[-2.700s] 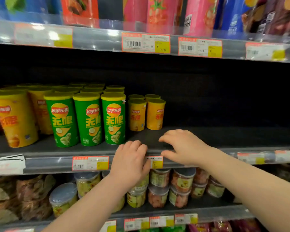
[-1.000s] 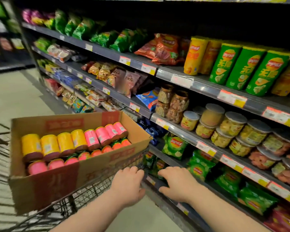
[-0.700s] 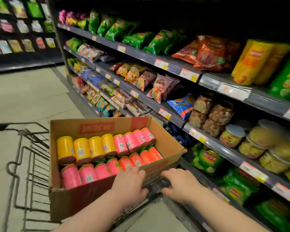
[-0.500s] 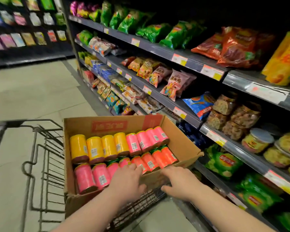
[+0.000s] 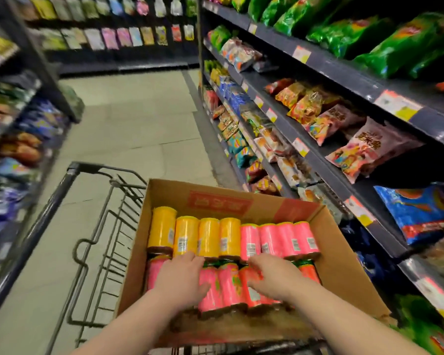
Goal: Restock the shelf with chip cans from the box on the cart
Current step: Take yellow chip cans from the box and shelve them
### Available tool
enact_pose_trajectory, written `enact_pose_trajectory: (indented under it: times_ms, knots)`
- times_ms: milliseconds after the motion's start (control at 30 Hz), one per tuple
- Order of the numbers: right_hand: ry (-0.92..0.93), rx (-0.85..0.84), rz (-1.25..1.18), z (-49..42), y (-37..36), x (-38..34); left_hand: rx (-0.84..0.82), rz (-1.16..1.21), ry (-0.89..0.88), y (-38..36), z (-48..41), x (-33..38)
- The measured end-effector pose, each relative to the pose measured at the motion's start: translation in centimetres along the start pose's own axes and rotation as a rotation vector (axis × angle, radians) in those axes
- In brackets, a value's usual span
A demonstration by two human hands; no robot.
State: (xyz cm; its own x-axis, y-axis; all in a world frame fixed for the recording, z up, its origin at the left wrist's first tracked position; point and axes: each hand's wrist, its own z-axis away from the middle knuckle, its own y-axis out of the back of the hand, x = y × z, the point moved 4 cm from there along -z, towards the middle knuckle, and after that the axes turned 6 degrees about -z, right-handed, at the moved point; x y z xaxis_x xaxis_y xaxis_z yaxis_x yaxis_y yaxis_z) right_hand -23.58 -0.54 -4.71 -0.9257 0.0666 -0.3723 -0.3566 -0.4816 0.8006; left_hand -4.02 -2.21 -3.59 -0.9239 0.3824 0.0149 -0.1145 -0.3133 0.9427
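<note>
An open cardboard box (image 5: 215, 201) sits in a wire cart (image 5: 95, 239) and holds chip cans lying on their sides. The far row has several yellow cans (image 5: 208, 237) on the left and several pink cans (image 5: 285, 239) on the right. The near row is pink cans (image 5: 228, 285), with an orange one at the right end. My left hand (image 5: 182, 275) lies over the left of the near row, fingers spread on the cans. My right hand (image 5: 272, 275) lies over the right of that row in the same way. Neither hand lifts a can.
Dark shelving (image 5: 318, 155) full of snack bags runs along the right, close to the box. More stocked shelves (image 5: 16, 139) line the left side and the aisle's far end. Pale tiled floor (image 5: 139, 119) stretches ahead of the cart. The cart handle (image 5: 36, 234) angles to the left.
My view turned left from the shelf with green and yellow cans to the cart. Both hands left the shelf edge, crossed the box's near wall, and now lie on the near row of cans.
</note>
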Motion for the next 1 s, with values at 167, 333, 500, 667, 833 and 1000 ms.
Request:
enact_pose_trajectory:
  times_ms: [167,333,500,667,833,1000]
  knots:
    - [0.037,-0.085,-0.022,-6.2,0.1,1.2,-0.081,0.034,0.149,-0.5,-3.2,-1.5]
    - [0.033,-0.114,-0.055,-11.8,0.1,2.1,-0.133,0.077,0.223,-1.6,-5.6,-1.9]
    - [-0.011,-0.058,-0.141,-16.3,0.5,2.3,-0.110,0.165,0.242,-2.0,-7.9,-0.9]
    - [-0.084,-0.062,-0.190,-19.0,0.0,2.5,-0.087,0.204,0.255,-2.5,-10.1,-0.2]
    - [-0.117,-0.045,-0.203,-19.5,-1.2,2.9,-0.101,0.288,0.277,-2.9,-12.4,-0.2]
    - [-0.145,0.031,-0.288,-19.2,-1.7,2.9,-0.120,0.322,0.325,-3.4,-14.1,-0.4]
